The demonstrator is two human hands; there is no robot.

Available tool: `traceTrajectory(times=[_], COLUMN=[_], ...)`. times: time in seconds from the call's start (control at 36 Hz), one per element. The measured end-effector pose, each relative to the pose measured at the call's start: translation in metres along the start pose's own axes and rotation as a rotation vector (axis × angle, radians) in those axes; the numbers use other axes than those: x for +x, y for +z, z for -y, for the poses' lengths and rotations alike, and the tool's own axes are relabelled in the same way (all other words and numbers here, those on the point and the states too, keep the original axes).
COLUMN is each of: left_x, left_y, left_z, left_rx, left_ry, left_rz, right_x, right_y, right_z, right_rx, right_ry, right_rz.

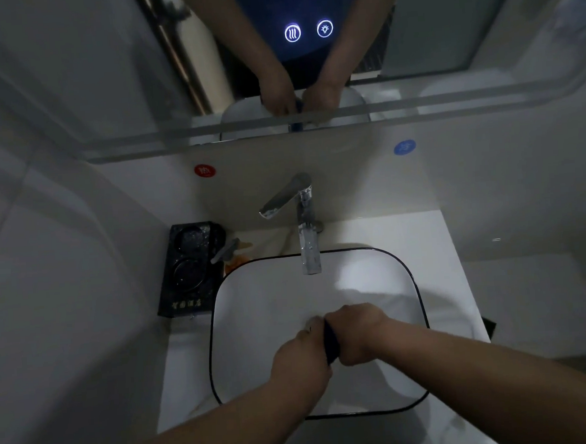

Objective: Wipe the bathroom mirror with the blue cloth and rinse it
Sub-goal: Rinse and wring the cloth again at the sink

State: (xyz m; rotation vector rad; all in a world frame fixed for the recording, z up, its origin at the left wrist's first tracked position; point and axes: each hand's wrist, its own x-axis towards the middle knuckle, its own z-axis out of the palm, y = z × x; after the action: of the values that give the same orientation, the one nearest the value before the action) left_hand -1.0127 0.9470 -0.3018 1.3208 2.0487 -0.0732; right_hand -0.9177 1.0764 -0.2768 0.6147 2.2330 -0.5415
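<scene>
Head view: mirror [103,61] above, sink [217,295] below.
Tap [308,241]: spout well beyond the hands; flow unclear.
Left hand [301,358]: curled round the cloth.
Right hand [355,334]: likewise, touching the left.
Cloth [330,343]: rolled between both hands over the sink, long axis near-to-far.

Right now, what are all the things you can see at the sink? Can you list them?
mirror: one, silvery, on the wall above the tap
lit buttons: two, glowing white, on the mirror
stickers: two, one red, one blue, below the mirror
tap: one, shiny chrome, behind the basin
basin: one, white with black rim, on the counter
tray: one, black, left of the basin
blue cloth: one, dark blue, over the basin
hands: two, left hand and right hand, both gripping the cloth
</scene>
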Motion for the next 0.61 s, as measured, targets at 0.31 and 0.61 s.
traceTrajectory(times=[0.31, 0.61], left_x=[0.007, -0.005], left_y=[-0.019, -0.062], left_z=[-0.002, 0.008], left_rx=[-0.308, -1.228], left_ry=[0.021, -0.357], left_rz=[0.24, 0.8], right_x=[0.01, -0.022], right_y=[0.019, 0.077], right_z=[-0.029, -0.004], right_rx=[0.508, 0.326], right_ry=[0.105, -0.147], right_rz=[0.194, -0.729])
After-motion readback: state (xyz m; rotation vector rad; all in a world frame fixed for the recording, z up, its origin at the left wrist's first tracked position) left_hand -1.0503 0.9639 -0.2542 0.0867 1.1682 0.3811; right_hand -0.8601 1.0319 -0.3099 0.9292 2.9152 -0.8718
